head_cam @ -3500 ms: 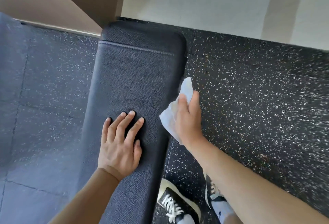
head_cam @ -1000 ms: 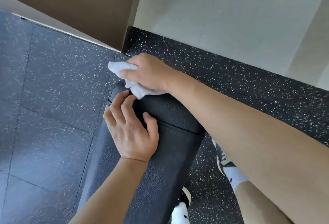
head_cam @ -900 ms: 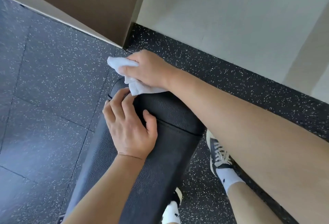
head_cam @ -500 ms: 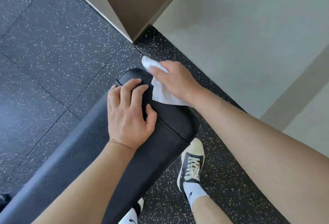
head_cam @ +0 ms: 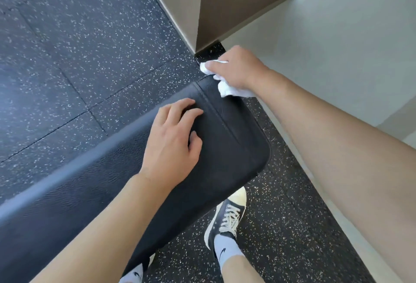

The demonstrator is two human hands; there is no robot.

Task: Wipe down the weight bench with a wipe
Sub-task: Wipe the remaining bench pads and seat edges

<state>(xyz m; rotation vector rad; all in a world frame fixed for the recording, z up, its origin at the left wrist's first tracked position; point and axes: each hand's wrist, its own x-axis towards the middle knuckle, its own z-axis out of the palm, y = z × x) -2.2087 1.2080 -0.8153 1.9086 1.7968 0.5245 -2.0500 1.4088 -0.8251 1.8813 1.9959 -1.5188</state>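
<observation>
Under the fingers of the right hand, a crumpled white wipe is held, pinched and pressed against the far end edge of the black padded bench. Since a second ago, the wipe has been carried from the near-left corner of that end across to its far corner, so the end cap is judged to be nearly covered; whether the long top surface behind the hands has been done cannot be told. The right arm is stretched forward with the wrist bent down over the edge, and the wipe is bunched beneath the curled fingers. Just short of that hand, the left hand is laid flat on the pad beside the stitched seam, fingers spread and relaxed, nothing gripped, apparently as a brace. Below the bench end, a dark sneaker is planted on the speckled rubber floor.
</observation>
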